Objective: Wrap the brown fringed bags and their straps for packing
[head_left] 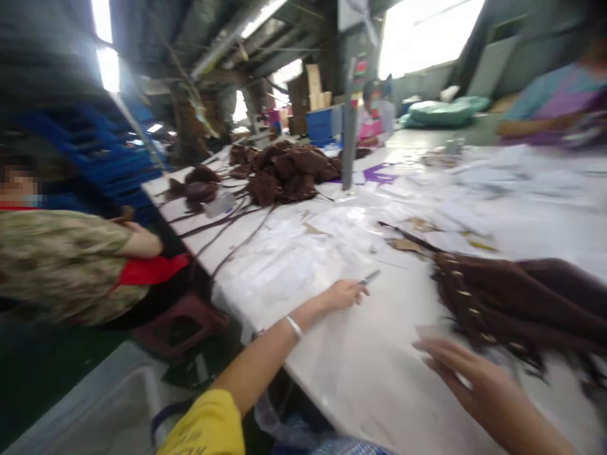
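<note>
My left hand (345, 295) is over the white table (370, 373), its fingers closed around a small grey metallic tool (371, 277) whose tip points right. A bracelet circles the left wrist. Lower right, my right hand (469, 373) is blurred, with its fingers extended and nothing visible in them. Just beyond it lies a dark brown bag (531, 291) with metal eyelets along one edge, fringe and a strap reaching to the upper left. Clear plastic bags (294, 253) spread across the table beyond my left hand.
A heap of brown bags (294, 167) with long straps lies farther back, near a metal post (349, 126). At the left sits a person in a patterned shirt (61, 259), beside a red stool (183, 322). Two other people are across the table. Blue crates (109, 151) are stacked behind.
</note>
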The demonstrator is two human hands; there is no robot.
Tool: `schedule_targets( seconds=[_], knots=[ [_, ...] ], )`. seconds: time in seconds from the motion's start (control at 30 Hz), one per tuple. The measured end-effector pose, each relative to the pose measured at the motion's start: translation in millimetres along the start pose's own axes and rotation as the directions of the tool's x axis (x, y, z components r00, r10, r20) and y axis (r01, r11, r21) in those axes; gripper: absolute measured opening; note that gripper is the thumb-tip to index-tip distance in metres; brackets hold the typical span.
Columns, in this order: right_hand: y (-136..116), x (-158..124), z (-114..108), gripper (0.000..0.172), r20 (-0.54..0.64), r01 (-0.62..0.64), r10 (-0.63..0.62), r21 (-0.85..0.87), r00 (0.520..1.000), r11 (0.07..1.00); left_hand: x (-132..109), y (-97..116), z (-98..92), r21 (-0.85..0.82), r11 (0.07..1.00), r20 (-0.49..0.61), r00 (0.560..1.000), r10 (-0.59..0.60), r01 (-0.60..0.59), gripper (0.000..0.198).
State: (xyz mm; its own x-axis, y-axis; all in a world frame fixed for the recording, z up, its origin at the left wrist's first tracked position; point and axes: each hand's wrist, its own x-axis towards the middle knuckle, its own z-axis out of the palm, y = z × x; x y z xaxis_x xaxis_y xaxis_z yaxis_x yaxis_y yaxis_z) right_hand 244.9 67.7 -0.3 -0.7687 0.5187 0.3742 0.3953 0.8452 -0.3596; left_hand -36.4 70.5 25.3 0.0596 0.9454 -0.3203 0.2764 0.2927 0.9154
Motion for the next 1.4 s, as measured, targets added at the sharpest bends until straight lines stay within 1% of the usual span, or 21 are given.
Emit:
schedule_targets(
  seconds=[0.07, 0.1, 0.17, 0.23, 0.33, 0.47, 0.53, 0.67, 0.77, 0.83, 0.87, 0.93, 1.0, 1.03, 1.07, 1.17, 1.2, 1.27, 1.3, 1.33, 1.4],
  knots=[
    [-6, 13, -9, 0.029, -0.072, -0.163, 0.166, 0.045, 0.983, 0.986, 4, -4, -0.7, -0.015, 1.000, 0.063, 0.998, 0.025, -0.024, 0.035],
    [-6, 25, -10, 0.031, -0.114, -0.200, 0.207, 0.064, 0.972, 0.978, 5, -7, -1.1, -0.022, 0.999, 0.099, 0.994, 0.039, -0.037, 0.037],
    [-4, 51, -8, 0.036, -0.198, -0.230, 0.244, 0.094, 0.949, 0.969, 5, -9, -0.5, -0.028, 0.998, 0.165, 0.984, 0.066, -0.062, 0.041],
    [-3, 72, -4, 0.042, -0.176, -0.227, 0.243, 0.107, 0.954, 0.968, 0, -8, 2.1, -0.017, 0.997, 0.223, 0.971, 0.081, -0.079, 0.046],
    [-2, 87, 1, 0.043, -0.101, -0.207, 0.221, 0.131, 0.970, 0.970, -9, -3, 7.8, 0.024, 0.995, 0.295, 0.952, 0.084, -0.095, 0.050],
    [8, 85, -1, 0.026, -0.039, -0.225, 0.240, 0.234, 0.970, 0.946, -13, 0, 12.0, 0.098, 0.987, 0.355, 0.931, 0.083, -0.126, 0.051],
    [14, 82, -6, 0.022, -0.020, -0.260, 0.274, 0.251, 0.962, 0.932, -12, 0, 11.6, 0.141, 0.979, 0.369, 0.926, 0.084, -0.145, 0.051],
    [18, 78, -17, 0.018, 0.098, -0.324, 0.311, 0.178, 0.945, 0.929, -10, -2, 11.0, 0.234, 0.953, 0.395, 0.914, 0.089, -0.193, 0.051],
    [15, 78, -23, 0.017, 0.229, -0.288, 0.260, 0.096, 0.938, 0.953, -10, -3, 13.1, 0.306, 0.920, 0.426, 0.899, 0.100, -0.247, 0.048],
    [13, 77, -23, 0.016, 0.283, -0.235, 0.225, 0.002, 0.933, 0.972, -9, -4, 14.6, 0.355, 0.890, 0.437, 0.893, 0.111, -0.285, 0.046],
    [13, 76, -23, 0.020, 0.284, -0.206, 0.211, -0.045, 0.935, 0.977, -9, -4, 15.0, 0.380, 0.874, 0.434, 0.893, 0.120, -0.302, 0.044],
    [13, 75, -21, 0.048, 0.260, -0.153, 0.169, -0.080, 0.951, 0.985, -9, -6, 15.4, 0.427, 0.841, 0.416, 0.898, 0.143, -0.332, 0.040],
    [12, 74, -19, 0.074, 0.251, -0.122, 0.125, -0.027, 0.960, 0.992, -9, -7, 15.5, 0.464, 0.813, 0.391, 0.905, 0.167, -0.351, 0.037],
    [11, 74, -18, 0.075, 0.265, -0.129, 0.121, 0.013, 0.957, 0.992, -9, -7, 15.7, 0.477, 0.803, 0.380, 0.908, 0.178, -0.357, 0.037],
    [10, 74, -17, 0.068, 0.286, -0.150, 0.130, 0.050, 0.949, 0.987, -10, -7, 16.2, 0.485, 0.796, 0.371, 0.910, 0.188, -0.362, 0.037],
    [7, 76, -16, 0.027, 0.335, -0.231, 0.182, 0.112, 0.924, 0.966, -13, -6, 17.9, 0.485, 0.794, 0.346, 0.914, 0.211, -0.367, 0.037],
    [6, 76, -17, 0.019, 0.332, -0.242, 0.192, 0.115, 0.923, 0.963, -15, -6, 18.1, 0.480, 0.798, 0.331, 0.918, 0.219, -0.364, 0.033],
    [7, 76, -18, 0.014, 0.291, -0.237, 0.199, 0.102, 0.936, 0.966, -17, -8, 16.7, 0.469, 0.810, 0.273, 0.930, 0.244, -0.351, 0.029],
    [9, 75, -19, 0.015, 0.274, -0.239, 0.206, 0.096, 0.940, 0.966, -18, -9, 15.1, 0.465, 0.818, 0.232, 0.938, 0.257, -0.339, 0.033],
    [10, 74, -20, 0.017, 0.269, -0.256, 0.221, 0.103, 0.938, 0.961, -19, -12, 12.9, 0.461, 0.827, 0.188, 0.946, 0.263, -0.322, 0.036],
    [14, 71, -21, 0.023, 0.281, -0.315, 0.266, 0.145, 0.922, 0.938, -19, -19, 7.6, 0.444, 0.853, 0.126, 0.962, 0.242, -0.273, 0.031]
  ],
)
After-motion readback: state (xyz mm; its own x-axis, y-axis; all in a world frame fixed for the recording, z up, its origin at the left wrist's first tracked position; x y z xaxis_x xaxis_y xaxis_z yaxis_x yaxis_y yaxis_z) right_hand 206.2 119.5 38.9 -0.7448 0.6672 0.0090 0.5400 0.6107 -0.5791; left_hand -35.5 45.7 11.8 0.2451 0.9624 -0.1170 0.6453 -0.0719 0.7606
